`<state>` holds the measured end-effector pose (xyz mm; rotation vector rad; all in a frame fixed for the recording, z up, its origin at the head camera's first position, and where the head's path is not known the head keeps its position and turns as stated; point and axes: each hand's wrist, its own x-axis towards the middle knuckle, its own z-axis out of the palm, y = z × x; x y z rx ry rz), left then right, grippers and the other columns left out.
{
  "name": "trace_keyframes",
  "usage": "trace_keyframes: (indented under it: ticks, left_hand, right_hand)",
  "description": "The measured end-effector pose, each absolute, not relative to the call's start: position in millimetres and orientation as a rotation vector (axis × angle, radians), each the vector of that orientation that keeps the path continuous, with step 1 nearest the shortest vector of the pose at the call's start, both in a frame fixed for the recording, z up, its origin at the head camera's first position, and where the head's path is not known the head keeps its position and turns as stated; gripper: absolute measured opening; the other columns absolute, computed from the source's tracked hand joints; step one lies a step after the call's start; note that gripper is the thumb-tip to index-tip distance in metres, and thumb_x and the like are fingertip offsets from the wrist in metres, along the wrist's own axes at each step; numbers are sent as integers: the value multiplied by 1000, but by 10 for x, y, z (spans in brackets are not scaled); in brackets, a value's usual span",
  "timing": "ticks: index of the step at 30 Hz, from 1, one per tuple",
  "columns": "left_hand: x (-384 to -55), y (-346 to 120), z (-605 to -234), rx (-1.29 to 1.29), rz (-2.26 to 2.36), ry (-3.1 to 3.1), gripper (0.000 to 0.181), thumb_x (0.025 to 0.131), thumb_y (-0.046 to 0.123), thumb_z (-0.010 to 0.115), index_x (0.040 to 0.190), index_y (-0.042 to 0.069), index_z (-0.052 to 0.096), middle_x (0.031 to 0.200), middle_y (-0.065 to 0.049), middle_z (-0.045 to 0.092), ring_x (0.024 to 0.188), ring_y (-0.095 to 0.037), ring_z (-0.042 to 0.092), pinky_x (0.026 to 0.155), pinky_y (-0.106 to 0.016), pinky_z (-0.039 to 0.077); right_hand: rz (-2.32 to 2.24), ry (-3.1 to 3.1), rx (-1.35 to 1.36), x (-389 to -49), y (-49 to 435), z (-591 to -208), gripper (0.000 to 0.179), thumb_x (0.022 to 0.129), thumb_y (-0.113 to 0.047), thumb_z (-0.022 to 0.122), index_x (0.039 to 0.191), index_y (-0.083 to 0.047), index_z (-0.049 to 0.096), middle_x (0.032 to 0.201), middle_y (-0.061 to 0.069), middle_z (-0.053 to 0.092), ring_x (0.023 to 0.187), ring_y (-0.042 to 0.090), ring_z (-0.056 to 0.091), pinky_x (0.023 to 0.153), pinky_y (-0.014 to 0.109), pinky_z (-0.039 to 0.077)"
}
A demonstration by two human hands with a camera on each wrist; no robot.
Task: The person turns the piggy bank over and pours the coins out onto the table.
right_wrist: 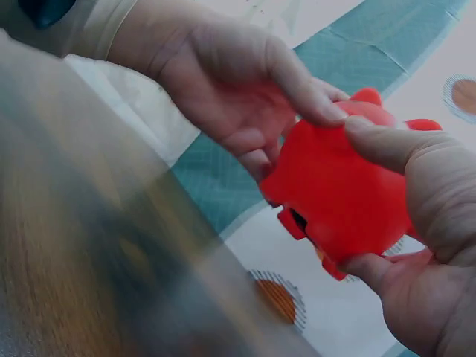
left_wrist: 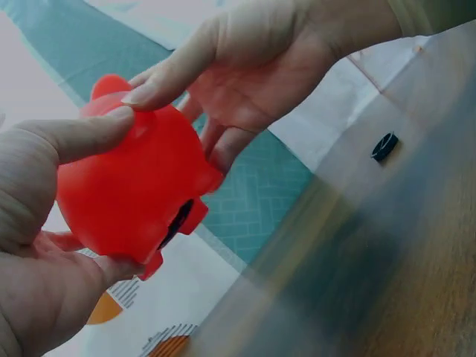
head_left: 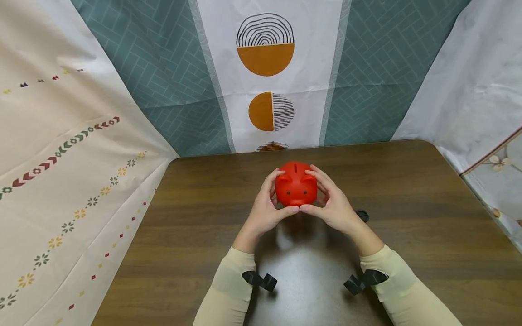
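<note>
Both hands hold a red piggy bank (head_left: 296,185) up over the table, its face towards me and the coin slot on top. My left hand (head_left: 267,206) grips its left side, and my right hand (head_left: 332,203) grips the right. The two thumbs meet just under the snout, with the other fingers curled round the sides. From the left wrist view, a dark round opening shows in the underside between the short feet. A small black round cap (left_wrist: 384,147) lies on the table, partly behind my right wrist in the head view.
The brown wooden table (head_left: 195,217) has a glossy reflection in front of me. Behind it hangs a green and white patterned cloth (head_left: 265,83). Pale cloths hang along the left and right sides. Each sleeve carries a black wrist mount (head_left: 259,280).
</note>
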<state>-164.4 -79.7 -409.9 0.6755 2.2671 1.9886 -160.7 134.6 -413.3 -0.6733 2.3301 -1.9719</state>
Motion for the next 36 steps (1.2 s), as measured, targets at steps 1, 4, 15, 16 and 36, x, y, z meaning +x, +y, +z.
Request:
trace_keyframes:
  ticks: [1, 4, 15, 16, 36]
  left_hand:
    - [-1665, -797, -4137, 701, 1996, 2272, 82, 77, 10, 80, 143, 28, 33, 152, 4, 30, 130, -20, 43, 100, -40, 45]
    - [-1698, -791, -4205, 631, 1934, 2328, 80, 79, 22, 80, 143, 34, 34, 146, 7, 39, 124, -20, 48, 93, -38, 50]
    - [-1681, -775, -4199, 716, 1931, 2411, 78, 76, 11, 81, 140, 24, 39, 152, 2, 28, 129, -23, 43, 93, -41, 50]
    - [-1673, -769, -4185, 683, 1918, 2427, 77, 77, 13, 81, 141, 24, 39, 150, 1, 32, 126, -24, 45, 90, -40, 52]
    - [-1490, -684, -3905, 679, 1981, 2450, 69, 84, 7, 72, 143, 4, 37, 143, -13, 39, 119, -28, 52, 87, -38, 53]
  right_hand:
    - [-1980, 2333, -690, -1594, 1342, -4111, 79, 79, -5, 78, 146, -18, 39, 157, -5, 21, 138, 28, 35, 96, 38, 45]
    - [-1958, 2302, -589, -1601, 1350, -4109, 77, 81, -12, 77, 147, -20, 37, 153, 2, 30, 132, 33, 41, 92, 41, 50]
    - [-1921, 2409, -702, -1474, 1328, -3932, 72, 79, -2, 76, 142, -7, 42, 155, 11, 24, 135, 39, 35, 89, 51, 49]
    - [-1916, 2398, -658, -1470, 1327, -3920, 72, 81, -4, 75, 144, -7, 40, 153, 13, 27, 133, 40, 37, 88, 50, 50]
    - [-2045, 2335, -606, -1639, 1372, -4248, 76, 84, -9, 74, 149, -19, 35, 153, 5, 29, 131, 34, 41, 86, 44, 53]
